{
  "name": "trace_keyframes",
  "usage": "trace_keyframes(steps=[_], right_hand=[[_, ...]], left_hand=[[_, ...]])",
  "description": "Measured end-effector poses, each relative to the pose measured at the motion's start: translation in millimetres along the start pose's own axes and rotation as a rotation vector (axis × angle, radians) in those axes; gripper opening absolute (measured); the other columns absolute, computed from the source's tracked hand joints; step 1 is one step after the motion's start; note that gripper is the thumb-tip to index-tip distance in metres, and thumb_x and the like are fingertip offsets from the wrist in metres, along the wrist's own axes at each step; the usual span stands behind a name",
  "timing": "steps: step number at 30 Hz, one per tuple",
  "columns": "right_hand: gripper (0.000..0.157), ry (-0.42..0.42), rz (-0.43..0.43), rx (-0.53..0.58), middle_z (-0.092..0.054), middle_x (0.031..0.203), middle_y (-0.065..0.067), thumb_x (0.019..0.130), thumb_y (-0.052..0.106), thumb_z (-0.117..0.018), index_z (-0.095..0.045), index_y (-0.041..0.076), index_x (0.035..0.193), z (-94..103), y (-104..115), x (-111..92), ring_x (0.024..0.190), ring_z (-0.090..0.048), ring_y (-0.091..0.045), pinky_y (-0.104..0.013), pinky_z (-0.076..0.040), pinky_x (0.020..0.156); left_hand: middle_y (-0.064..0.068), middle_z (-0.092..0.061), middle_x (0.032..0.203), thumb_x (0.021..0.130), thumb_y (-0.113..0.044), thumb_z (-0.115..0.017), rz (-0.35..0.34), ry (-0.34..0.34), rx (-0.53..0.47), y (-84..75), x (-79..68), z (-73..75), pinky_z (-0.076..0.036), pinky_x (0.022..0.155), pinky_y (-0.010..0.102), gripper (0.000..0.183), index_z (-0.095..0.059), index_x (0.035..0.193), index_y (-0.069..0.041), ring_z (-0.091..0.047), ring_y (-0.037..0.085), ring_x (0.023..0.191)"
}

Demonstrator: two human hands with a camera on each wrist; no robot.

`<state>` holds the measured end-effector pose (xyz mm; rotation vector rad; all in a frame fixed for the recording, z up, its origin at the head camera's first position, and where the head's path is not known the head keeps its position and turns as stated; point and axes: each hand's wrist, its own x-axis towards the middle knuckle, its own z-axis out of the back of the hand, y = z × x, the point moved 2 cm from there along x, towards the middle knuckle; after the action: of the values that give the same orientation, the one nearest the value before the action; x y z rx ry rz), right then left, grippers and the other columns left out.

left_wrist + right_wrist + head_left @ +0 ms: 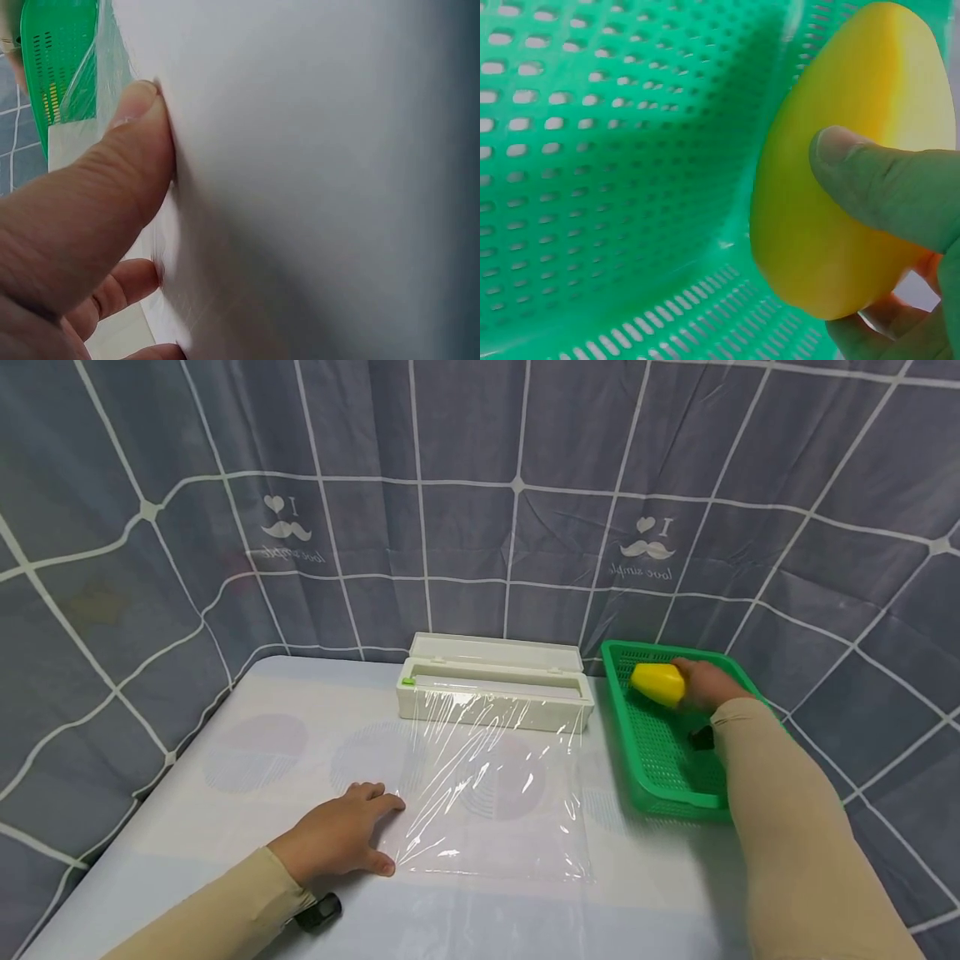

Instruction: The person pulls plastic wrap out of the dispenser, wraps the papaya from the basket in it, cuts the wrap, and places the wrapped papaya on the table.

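Observation:
My right hand [705, 683] grips a smooth yellow mango [658, 683] inside the green basket [648, 777]. In the right wrist view the thumb lies across the mango [840, 217] and the other fingers curl beneath it, close to the basket's perforated wall. A sheet of clear plastic wrap [495, 810] lies flat on the table, drawn out from a white dispenser box [495, 706]. My left hand [341, 831] rests at the sheet's left edge, thumb and fingers spread. In the left wrist view, the fingertips [139, 97] press on the white surface by the wrap.
The dispenser's lid [495, 652] stands raised at the back, and a small green tab [408, 681] sits at its left end. A grey checked curtain [465, 527] hangs behind and around the white table [247, 827]. The basket stands to the right of the dispenser.

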<state>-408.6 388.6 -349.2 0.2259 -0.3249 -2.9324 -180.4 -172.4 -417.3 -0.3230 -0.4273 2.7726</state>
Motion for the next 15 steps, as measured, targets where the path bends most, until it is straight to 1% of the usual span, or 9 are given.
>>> trace_keyframes(steps=[3,5,10,15], right_hand=[[0.084,-0.041,0.043,-0.007,-0.052,0.137,-0.042,0.088,0.002,-0.08,-0.033,-0.007,0.157,10.1,4,-5,0.118,-0.057,-0.055,-0.07,-0.047,0.099],[0.082,-0.055,0.057,0.007,-0.05,0.138,-0.042,0.089,0.001,-0.079,-0.033,-0.007,0.156,16.7,6,-9,0.119,-0.055,-0.056,-0.071,-0.045,0.1],[0.081,-0.07,0.06,0.045,-0.045,0.141,-0.042,0.091,0.003,-0.077,-0.031,-0.005,0.157,31.5,12,-22,0.121,-0.05,-0.056,-0.073,-0.042,0.101],[0.083,-0.092,0.05,0.062,-0.037,0.148,-0.041,0.093,0.006,-0.077,-0.03,0.0,0.161,40.8,22,-34,0.126,-0.046,-0.057,-0.075,-0.04,0.103]], left_hand=[[0.022,-0.053,0.153,0.068,-0.047,-0.097,0.003,-0.002,0.0,-0.8,0.2,-0.1,-0.055,0.099,0.058,0.082,-0.064,0.138,-0.02,-0.051,0.044,0.142],[0.022,-0.053,0.152,0.068,-0.047,-0.097,-0.004,-0.005,0.003,-0.8,0.4,-0.2,-0.055,0.099,0.059,0.082,-0.064,0.138,-0.019,-0.051,0.045,0.142],[0.022,-0.053,0.152,0.068,-0.047,-0.097,-0.001,-0.004,0.001,-0.3,0.4,-0.8,-0.055,0.1,0.058,0.082,-0.064,0.137,-0.019,-0.051,0.044,0.142],[0.022,-0.053,0.152,0.068,-0.047,-0.097,-0.003,-0.001,0.002,0.5,1.4,-0.4,-0.055,0.099,0.059,0.082,-0.064,0.138,-0.019,-0.051,0.045,0.141]])
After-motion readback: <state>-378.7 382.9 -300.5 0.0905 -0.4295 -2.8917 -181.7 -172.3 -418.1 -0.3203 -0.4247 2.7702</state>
